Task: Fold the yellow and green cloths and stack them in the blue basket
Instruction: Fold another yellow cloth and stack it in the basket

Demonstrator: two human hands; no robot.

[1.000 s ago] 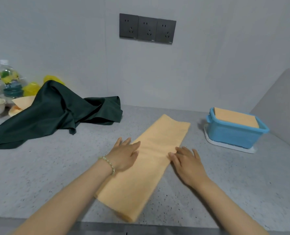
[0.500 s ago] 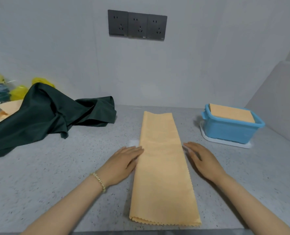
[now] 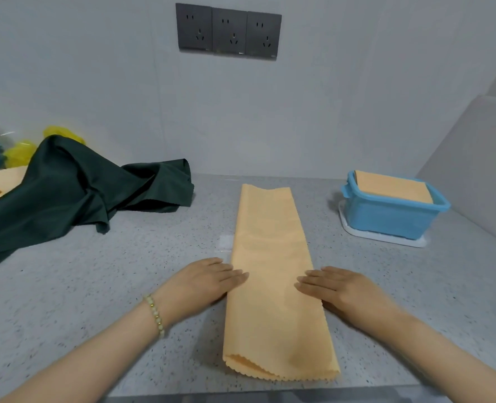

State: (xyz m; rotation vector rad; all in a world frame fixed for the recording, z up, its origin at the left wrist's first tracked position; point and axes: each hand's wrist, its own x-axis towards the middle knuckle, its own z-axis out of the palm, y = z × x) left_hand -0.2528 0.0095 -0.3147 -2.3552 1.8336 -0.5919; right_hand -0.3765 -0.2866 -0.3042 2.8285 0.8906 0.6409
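Head view: anything obscured?
— Far-left clutter (image 3: 17,149) blurred, unreadable; green cloth (image 3: 75,196) cut off at frame edge. Left hand (image 3: 203,282), right hand (image 3: 339,289): no grip, fingers flat on yellow cloth (image 3: 270,242), mid-counter (image 3: 124,286).

A domestic worktop, seemingly in a kitchen or utility corner, is shown. A grey speckled countertop (image 3: 95,301) is spread beneath the fingers (image 3: 235,276) and is met by a plain pale wall (image 3: 328,112) beyond them. Three dark sockets (image 3: 228,32) are mounted high above the fingertips. Yellow plastic bags (image 3: 20,152) are heaped far to the fingers' left; a blue basket (image 3: 386,219) on a white tray (image 3: 386,241) is set to their right.
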